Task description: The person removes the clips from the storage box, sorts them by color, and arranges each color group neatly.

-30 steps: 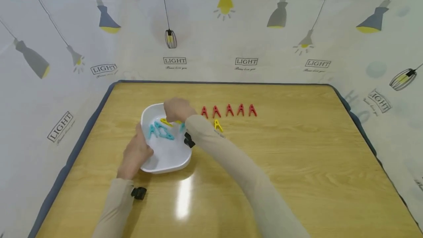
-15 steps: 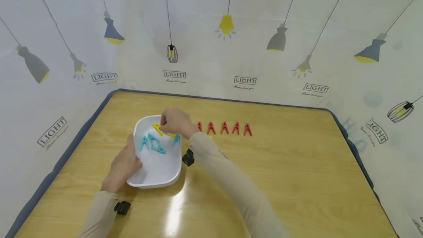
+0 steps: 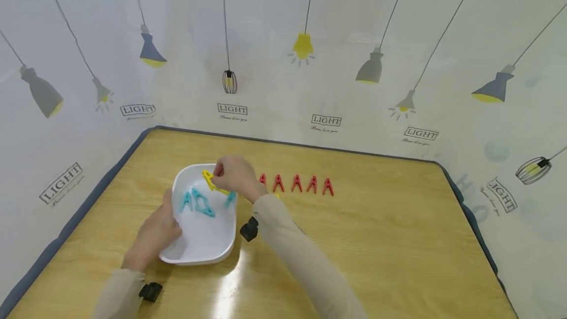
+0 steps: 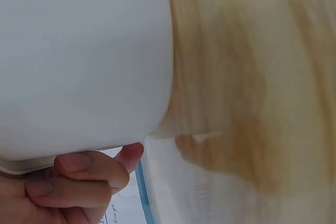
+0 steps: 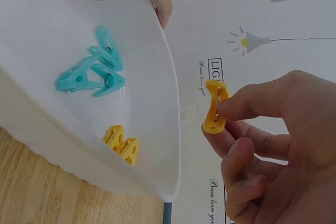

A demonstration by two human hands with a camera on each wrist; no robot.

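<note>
My left hand (image 3: 155, 233) grips the left rim of a white plastic basin (image 3: 201, 247), thumb inside and fingers along the outer wall. In the left wrist view its curled fingers (image 4: 86, 177) lie against the basin's outside. Over the basin's far side, my right hand (image 3: 235, 175) pinches a yellow clothespin (image 5: 215, 106) between thumb and forefinger. Several light-blue clothespins (image 5: 92, 72) lie on the basin's floor. Yellow clothespins (image 5: 122, 144) sit by its wall in the right wrist view; in the head view the right hand partly covers them.
Several red clothespins (image 3: 297, 183) stand in a row on the wooden table (image 3: 376, 240), right of the basin. A yellow clothespin (image 3: 276, 196) below the row is mostly hidden by the right sleeve. Lamp-printed sheeting (image 3: 266, 38) surrounds the table's far edge and sides.
The head view has tilted up, so the table sits lower in it. My right hand has picked a yellow clothespin out of the basin's pile. The left hand keeps its grip.
</note>
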